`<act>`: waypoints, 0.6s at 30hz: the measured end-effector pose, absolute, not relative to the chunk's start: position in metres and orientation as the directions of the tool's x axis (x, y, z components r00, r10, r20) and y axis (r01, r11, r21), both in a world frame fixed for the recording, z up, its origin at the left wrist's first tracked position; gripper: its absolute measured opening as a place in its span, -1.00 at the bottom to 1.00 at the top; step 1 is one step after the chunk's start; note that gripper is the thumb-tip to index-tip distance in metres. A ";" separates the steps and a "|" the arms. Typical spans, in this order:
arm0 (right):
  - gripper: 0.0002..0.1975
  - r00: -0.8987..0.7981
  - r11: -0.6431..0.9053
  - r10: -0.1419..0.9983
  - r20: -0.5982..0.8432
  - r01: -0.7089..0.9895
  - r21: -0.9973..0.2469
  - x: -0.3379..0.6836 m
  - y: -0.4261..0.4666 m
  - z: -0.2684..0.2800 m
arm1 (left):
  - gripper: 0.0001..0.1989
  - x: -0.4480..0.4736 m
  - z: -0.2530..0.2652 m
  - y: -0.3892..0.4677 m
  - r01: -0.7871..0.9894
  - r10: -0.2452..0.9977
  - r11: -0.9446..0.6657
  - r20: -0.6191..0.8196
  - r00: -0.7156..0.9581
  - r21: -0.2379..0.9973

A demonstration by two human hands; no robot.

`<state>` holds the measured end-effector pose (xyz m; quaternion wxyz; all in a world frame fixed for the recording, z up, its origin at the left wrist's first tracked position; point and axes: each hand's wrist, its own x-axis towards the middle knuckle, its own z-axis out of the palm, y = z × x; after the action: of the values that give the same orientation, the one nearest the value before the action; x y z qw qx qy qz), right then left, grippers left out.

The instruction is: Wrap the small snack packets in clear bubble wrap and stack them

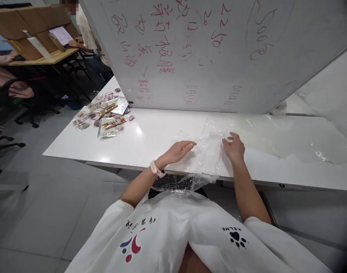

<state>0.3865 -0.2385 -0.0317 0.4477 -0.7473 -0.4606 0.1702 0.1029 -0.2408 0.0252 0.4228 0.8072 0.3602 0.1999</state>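
A crumpled clear plastic sheet (203,151) lies on the white table in front of me and drapes over its near edge toward my lap. My left hand (179,151), with a pale pink watch band (157,169) at the wrist, is stretched out over the sheet's left part, fingers straight. At the sheet's right side is my right hand (235,147), its fingers bent but spread apart, and nothing shows between thumb and forefinger. Whether either palm touches the film is hard to make out.
Small wrapped packets (107,117) are piled at the table's left. More clear film (292,140) stretches along the right. A whiteboard (173,91) with red writing rises behind the table (150,140). At back left, people sit at a desk (45,58) with cardboard boxes.
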 end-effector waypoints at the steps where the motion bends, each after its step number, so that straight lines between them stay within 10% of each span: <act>1: -0.54 0.494 -0.155 0.817 0.297 0.685 -0.712 0.382 -0.241 -0.026 | -0.40 0.102 0.016 -0.231 0.485 0.737 -0.397 -0.044 0.674 0.779; 4: -0.55 0.229 0.030 0.843 0.487 0.883 -0.468 0.354 -0.246 -0.018 | -0.34 0.102 -0.015 -0.208 0.663 0.712 -0.489 -0.179 0.679 0.568; 9: -0.47 -0.340 0.389 0.920 0.194 0.850 -0.355 0.302 -0.249 -0.050 | -0.32 0.093 -0.051 -0.173 0.810 0.835 -0.482 -0.105 0.541 0.334; 18: -0.41 -0.408 0.421 0.907 0.103 0.891 -0.171 0.304 -0.245 -0.082 | -0.58 -0.007 -0.032 -0.115 0.904 0.984 -0.085 0.179 0.009 0.418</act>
<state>0.3044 -0.2450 -0.0816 0.0901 -0.5364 -0.8380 0.0443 -0.0066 -0.1150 -0.0316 0.0923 0.7044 0.6702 0.2149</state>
